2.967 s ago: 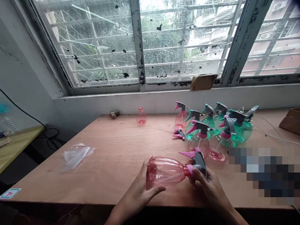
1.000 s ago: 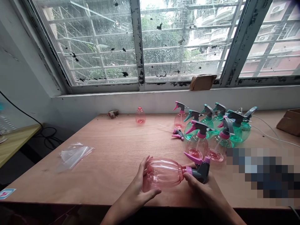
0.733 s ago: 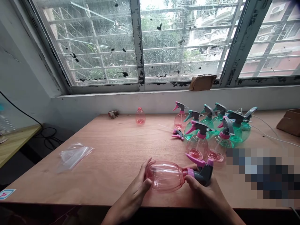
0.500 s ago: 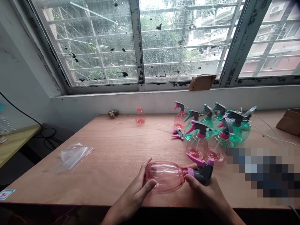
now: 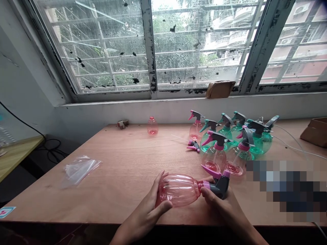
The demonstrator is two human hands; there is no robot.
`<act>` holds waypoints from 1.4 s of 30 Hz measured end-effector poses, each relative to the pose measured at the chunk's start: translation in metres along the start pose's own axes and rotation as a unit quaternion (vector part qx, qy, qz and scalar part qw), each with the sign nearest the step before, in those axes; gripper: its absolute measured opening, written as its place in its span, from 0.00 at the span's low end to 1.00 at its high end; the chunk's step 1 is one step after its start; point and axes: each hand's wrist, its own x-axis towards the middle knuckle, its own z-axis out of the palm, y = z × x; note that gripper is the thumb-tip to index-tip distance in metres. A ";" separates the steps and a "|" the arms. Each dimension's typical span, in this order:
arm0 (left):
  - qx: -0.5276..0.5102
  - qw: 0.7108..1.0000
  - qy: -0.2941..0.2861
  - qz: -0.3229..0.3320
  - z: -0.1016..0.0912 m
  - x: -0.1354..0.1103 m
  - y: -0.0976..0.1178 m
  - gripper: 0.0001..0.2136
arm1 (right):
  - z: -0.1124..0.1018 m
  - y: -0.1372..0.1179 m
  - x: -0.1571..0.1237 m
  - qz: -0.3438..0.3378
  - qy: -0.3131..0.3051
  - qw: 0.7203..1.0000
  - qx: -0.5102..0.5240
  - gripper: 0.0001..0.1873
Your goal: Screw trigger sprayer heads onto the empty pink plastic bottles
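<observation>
Both my hands hold a clear pink plastic spray bottle (image 5: 178, 190) lying on its side just above the table's near edge. My left hand (image 5: 145, 212) cups its rounded base, with the thumb across the side. My right hand (image 5: 219, 207) grips the pink collar at the neck, right under the grey trigger head (image 5: 221, 187). A pink trigger lever (image 5: 211, 171) points away to the left. The fingers of my right hand are partly hidden behind the head.
Several assembled pink and green spray bottles (image 5: 216, 156) crowd the wooden table (image 5: 102, 200) at right. Beyond stand a headless pink bottle (image 5: 152, 126) and a loose spray head (image 5: 193, 146). A plastic bag (image 5: 80, 171) lies at left. A pixelated patch (image 5: 286, 190) covers the lower right.
Since the earliest frame, the bottle has rolled in my hands, turning its grey head and pink lever to the right. My left thumb has shifted along the bottle's side.
</observation>
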 end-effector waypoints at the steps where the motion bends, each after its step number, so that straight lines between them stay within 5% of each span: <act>1: -0.009 1.000 0.003 -0.001 0.000 0.000 0.000 0.39 | 0.000 0.000 0.000 -0.002 -0.006 1.000 -0.003 0.24; 19: 0.044 0.998 0.016 0.030 0.001 0.003 -0.001 0.49 | -0.004 0.005 0.004 0.009 -0.074 0.997 -0.033 0.23; 27: -0.010 1.000 0.018 0.004 0.001 0.000 0.002 0.37 | -0.002 0.002 0.003 -0.022 -0.039 0.999 -0.023 0.22; 35: 0.064 0.997 0.040 0.009 0.005 0.001 -0.004 0.49 | -0.002 0.004 0.002 -0.006 -0.034 0.999 0.001 0.22; 42: -0.064 0.997 0.051 0.009 0.002 0.003 -0.001 0.34 | -0.003 0.004 0.002 -0.006 -0.034 0.999 0.011 0.21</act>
